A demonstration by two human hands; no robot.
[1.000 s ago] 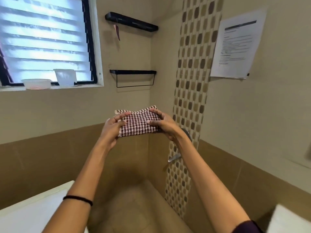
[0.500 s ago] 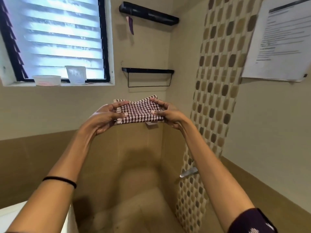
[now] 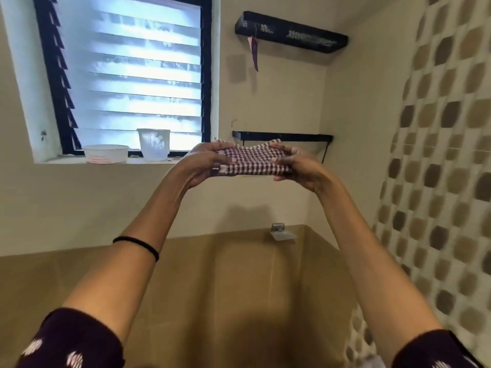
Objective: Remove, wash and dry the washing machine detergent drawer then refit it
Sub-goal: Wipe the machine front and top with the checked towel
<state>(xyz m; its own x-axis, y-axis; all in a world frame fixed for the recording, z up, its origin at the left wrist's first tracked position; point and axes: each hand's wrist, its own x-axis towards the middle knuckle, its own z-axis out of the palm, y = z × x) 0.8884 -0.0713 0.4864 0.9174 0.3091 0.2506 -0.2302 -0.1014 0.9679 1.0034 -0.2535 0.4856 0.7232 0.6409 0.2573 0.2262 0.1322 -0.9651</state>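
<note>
On my head feed I take the lower black metal wall rack as my marker. Far to its left is the black-framed louvred glass window. On the sill, level with the rack, stand a shallow round white plastic tub and, nearer the rack, a translucent white plastic cup. Just left of the rack and a little below it, the left hand grips one end of a folded maroon-and-white checked cloth, thumb on top and fingers curled beneath. The cloth spans the space directly in front of the rack's bar, flat and pulled fairly taut. The right hand, under the rack's right half, clamps the other end the same way. I judge the two-handed hold keeps the folds together and squares the cloth to the bar so it can be laid over or onto the rack. Above the rack hangs a long black mesh metal shelf, well below it a small shiny metal wall bracket, and to its right a vertical strip of brown and beige mosaic tiles. The washing machine detergent drawer is nowhere in view, so I cannot tell whether it is refitted. Putting the cloth away suggests the drying is done.
</note>
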